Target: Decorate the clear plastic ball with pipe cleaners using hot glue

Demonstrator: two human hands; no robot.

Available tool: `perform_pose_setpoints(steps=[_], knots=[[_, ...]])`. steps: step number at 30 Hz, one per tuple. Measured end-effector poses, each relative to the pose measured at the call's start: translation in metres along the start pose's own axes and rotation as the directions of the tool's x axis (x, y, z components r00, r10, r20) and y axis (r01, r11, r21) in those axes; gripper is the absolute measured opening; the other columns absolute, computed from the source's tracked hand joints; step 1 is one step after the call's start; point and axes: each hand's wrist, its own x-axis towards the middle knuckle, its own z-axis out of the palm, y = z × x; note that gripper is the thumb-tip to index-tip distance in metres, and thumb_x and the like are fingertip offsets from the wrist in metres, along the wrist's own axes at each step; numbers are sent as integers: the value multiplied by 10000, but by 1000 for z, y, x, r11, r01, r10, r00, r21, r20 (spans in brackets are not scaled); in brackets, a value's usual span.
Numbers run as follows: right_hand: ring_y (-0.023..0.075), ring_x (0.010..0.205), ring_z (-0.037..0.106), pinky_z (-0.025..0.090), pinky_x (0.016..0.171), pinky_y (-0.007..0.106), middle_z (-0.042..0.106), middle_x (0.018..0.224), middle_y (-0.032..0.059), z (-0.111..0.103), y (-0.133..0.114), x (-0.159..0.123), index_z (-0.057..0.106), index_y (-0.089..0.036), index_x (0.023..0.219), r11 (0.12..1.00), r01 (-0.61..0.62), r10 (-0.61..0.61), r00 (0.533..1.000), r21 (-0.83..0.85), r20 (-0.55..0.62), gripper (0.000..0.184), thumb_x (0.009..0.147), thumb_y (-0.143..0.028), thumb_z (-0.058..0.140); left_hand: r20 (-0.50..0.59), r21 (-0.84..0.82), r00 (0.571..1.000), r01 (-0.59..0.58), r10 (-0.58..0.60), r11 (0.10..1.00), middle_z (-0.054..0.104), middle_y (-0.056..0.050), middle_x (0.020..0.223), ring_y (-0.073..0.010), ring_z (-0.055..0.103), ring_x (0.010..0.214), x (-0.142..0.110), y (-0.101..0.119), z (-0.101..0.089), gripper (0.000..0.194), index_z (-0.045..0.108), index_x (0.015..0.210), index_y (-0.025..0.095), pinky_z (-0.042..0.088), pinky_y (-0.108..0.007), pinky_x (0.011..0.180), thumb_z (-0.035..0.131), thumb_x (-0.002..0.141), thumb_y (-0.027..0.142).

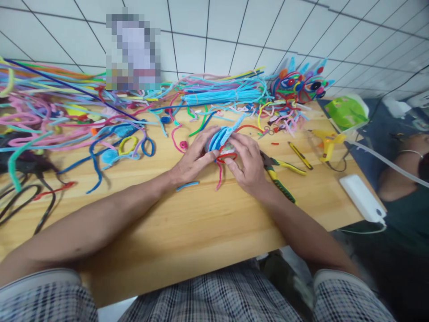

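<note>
Between my two hands is a rounded pipe-cleaner craft piece (219, 138), wound in blue with a pale blue spike at the top and a red loop low on its front. My left hand (201, 154) wraps its left side, fingers curled round the back. On the other side my right hand (246, 156) grips it, with thumb and fingers near the red loop. A pink pipe cleaner (219, 176) sticks out below the piece toward me. Close by my right wrist lie pliers (279, 179) with yellow and green handles. A short blue pipe-cleaner offcut (187, 185) rests under my left wrist.
Loose pipe cleaners (27, 116) heap up along the back and left. A light blue bundle (224, 95) lies behind my hands. Finished colourful heads (300, 82) stand back right. A yellow cutter (300, 155), a yellow glue gun (326, 143) and a white power bank (362, 197) lie right; another person's arm (404, 170) is beyond.
</note>
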Motion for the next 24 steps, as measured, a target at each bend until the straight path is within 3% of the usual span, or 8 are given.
perform_pose_setpoints(steps=[8,24], knots=[[351,1483,612,502,1242,618,638,1607,134,1,1,-2,469,-306,1659,1000,-9,9,1000,4,13,574,1109,-431,573,-8,-83,998,55,-56,995,468,-91,1771,-334,387,1685,0,0,0,643,459,1696,309,295,-537,1426,549,1126,593],[350,1472,621,506,1237,615,654,1586,144,1,2,-1,514,-277,1621,999,-35,36,999,13,-5,533,1111,-424,567,64,49,998,-9,6,999,341,-131,1844,-344,315,1725,2,-3,-3,749,346,1754,293,278,-553,1428,607,1112,576]])
